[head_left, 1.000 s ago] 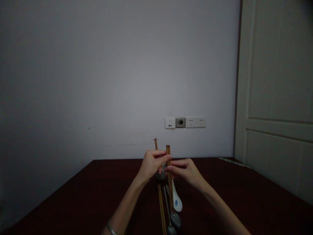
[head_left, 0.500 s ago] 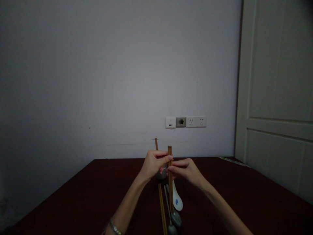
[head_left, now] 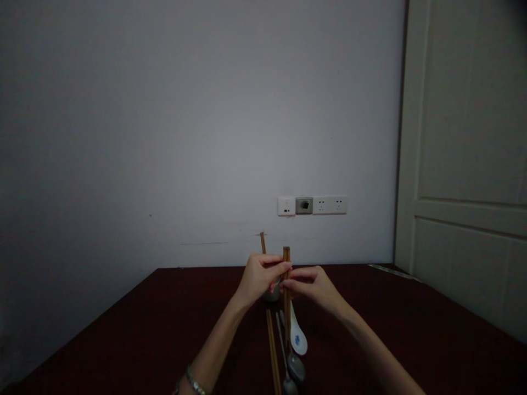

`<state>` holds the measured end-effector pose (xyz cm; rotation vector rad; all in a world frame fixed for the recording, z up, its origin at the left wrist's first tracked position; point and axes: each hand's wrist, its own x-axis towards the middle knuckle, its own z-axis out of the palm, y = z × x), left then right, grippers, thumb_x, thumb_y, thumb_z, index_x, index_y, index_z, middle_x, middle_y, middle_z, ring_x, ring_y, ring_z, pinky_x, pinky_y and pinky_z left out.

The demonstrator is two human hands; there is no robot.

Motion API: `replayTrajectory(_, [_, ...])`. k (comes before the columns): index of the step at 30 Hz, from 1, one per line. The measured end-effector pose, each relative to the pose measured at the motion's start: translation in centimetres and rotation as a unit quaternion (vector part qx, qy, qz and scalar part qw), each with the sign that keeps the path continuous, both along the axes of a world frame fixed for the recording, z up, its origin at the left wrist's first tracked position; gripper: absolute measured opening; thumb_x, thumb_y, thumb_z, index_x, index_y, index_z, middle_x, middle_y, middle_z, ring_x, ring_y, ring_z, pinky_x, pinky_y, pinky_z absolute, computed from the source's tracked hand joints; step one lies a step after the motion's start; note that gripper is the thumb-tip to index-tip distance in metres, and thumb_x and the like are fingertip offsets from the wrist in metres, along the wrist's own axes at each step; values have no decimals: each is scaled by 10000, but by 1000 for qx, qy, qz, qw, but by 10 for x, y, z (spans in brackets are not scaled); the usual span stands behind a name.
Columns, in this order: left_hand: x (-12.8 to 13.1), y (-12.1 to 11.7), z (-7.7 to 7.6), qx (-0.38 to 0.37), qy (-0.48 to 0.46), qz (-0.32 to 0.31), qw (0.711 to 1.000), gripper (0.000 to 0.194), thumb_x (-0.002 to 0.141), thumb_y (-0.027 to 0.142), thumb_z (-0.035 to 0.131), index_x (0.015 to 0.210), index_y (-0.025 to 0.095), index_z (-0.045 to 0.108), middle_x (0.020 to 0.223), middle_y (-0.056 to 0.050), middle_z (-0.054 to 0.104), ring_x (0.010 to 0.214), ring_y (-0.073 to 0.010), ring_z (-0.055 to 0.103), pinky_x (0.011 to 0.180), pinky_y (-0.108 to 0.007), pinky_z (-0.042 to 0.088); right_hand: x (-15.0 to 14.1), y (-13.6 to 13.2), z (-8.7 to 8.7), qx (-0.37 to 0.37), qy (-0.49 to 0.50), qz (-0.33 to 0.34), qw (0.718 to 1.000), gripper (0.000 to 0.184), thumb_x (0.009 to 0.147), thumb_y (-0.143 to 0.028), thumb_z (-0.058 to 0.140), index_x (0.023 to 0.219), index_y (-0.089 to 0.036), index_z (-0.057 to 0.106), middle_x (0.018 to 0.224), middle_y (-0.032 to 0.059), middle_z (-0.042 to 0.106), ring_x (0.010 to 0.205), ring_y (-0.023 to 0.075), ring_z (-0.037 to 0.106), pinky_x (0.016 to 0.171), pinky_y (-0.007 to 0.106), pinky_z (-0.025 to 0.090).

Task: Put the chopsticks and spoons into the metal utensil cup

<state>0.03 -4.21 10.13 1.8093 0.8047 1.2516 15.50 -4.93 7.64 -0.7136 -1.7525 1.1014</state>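
Chopsticks (head_left: 287,312), pinched by left hand (head_left: 255,278) and right hand (head_left: 318,288) right of container (head_left: 271,296), now straighter; pair seems better aligned.

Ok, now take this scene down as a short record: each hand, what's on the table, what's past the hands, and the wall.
Left hand: pinches the held chopsticks near their top
Right hand: pinches the same pair, just below
Left wrist: bracelet
Table: lying chopsticks, two metal spoons, white spoon with a blue mark
Past the hands: container, partly hidden; rear chopsticks stick up, lower ends hidden
Wall: sockets
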Motion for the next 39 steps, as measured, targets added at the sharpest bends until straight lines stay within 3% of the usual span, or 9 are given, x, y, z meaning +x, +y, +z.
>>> replayTrajectory(9, [0, 8, -4, -10, 0, 26, 1000, 342, 668, 421, 618, 681, 80, 639, 395, 43, 433, 318, -39, 327, 319, -175, 249, -3, 5, -6, -41, 32, -4, 999, 325, 616, -398, 677, 792, -125, 673, 768, 64, 672, 683, 164, 606, 613, 269, 488])
replayTrajectory(15, [1, 9, -3, -28, -24, 22, 999, 338, 658, 417, 635, 667, 80, 628, 382, 45, 437, 314, -40, 324, 314, -177, 242, -6, 7, -10, -75, 61, -29, 995, 344, 559, -409, 712, 736, -118, 666, 693, 50, 659, 611, 150, 601, 567, 269, 499])
replayTrajectory(29, [2, 12, -6, -43, -36, 8, 998, 304, 661, 387, 644, 655, 83, 626, 365, 53, 419, 307, -39, 320, 311, -175, 237, -6, 9, -10, -76, 54, -19, 995, 324, 552, -397, 715, 708, -116, 674, 687, 51, 664, 620, 148, 603, 609, 270, 489])
replayTrajectory(39, [0, 21, -12, -69, -42, -16, 997, 305, 668, 378, 643, 675, 74, 636, 370, 48, 425, 303, -34, 321, 311, -169, 239, -5, 17, -19, -76, 41, -28, 996, 323, 552, -401, 714, 696, -113, 682, 645, 40, 647, 560, 121, 573, 559, 245, 466])
